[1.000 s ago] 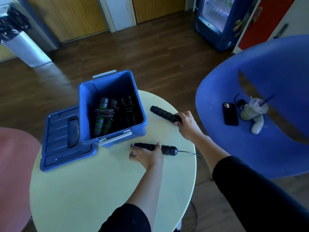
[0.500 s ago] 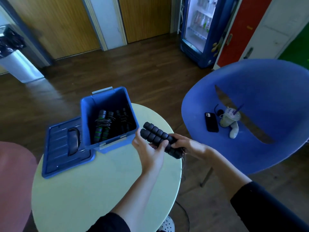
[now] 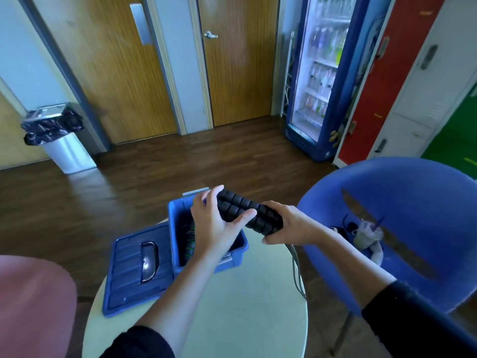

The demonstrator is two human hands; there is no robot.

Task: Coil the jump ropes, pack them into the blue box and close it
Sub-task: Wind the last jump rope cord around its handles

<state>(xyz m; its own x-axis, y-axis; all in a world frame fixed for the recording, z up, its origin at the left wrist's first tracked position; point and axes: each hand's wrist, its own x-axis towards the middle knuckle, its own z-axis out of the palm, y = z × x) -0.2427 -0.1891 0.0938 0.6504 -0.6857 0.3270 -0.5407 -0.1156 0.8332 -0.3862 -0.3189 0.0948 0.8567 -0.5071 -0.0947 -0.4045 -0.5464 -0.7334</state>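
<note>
You are standing in a room with a dark wooden floor, two wooden doors and a glass-fronted drinks fridge (image 3: pixel 317 73) with a blue frame. Its bottle labels are too blurred to read. Red, white and green lockers (image 3: pixel 387 73) stand to its right, and a bin (image 3: pixel 62 148) lined with a black bag sits by the left wall.

Below you is a pale round table (image 3: pixel 245 319). The blue box (image 3: pixel 178 218) stands open at its far edge, and its lid (image 3: pixel 129 270) lies flat on the table just to the left, touching the box, handle side up. Inside the box you can make out part of a rope with green bands (image 3: pixel 190 245); the rest is hidden behind your arm.

You hold two black ribbed foam handles (image 3: pixel 247 210) side by side in the air above the box's right edge. Your left hand (image 3: pixel 219 223) wraps their far end, thumb laid across the front and fingers reaching round the back. Your right hand (image 3: pixel 291 226) grips their near end tightly. A thin grey cord (image 3: pixel 296 270) hangs from under your right hand and drops past the table's right edge.

To your right a blue chair (image 3: pixel 413 192) carries a dark phone (image 3: pixel 338 229) and a lidded cup (image 3: pixel 366 232) with a straw; any print on the cup is too blurred to read. A pink seat (image 3: pixel 31 306) fills the lower left corner.
</note>
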